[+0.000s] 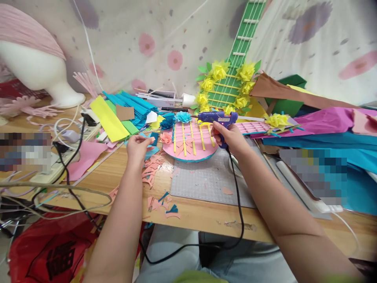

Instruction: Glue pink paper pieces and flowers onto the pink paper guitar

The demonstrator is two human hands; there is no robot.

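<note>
The right hand (228, 135) is clamped on a blue plastic glue gun (217, 117), its nozzle pointing left over the pink foam guitar body (191, 151). The left hand (138, 145), left of it, seems to pinch a small teal paper piece (151, 138).

We sit at a wooden bench (206, 214) under even, soft light; behind it hangs a pale cloth backdrop (153, 35) printed with pink and purple flowers. A white mannequin head (38, 67) stands at its far left corner, a red bag (50, 251) lies below
</note>
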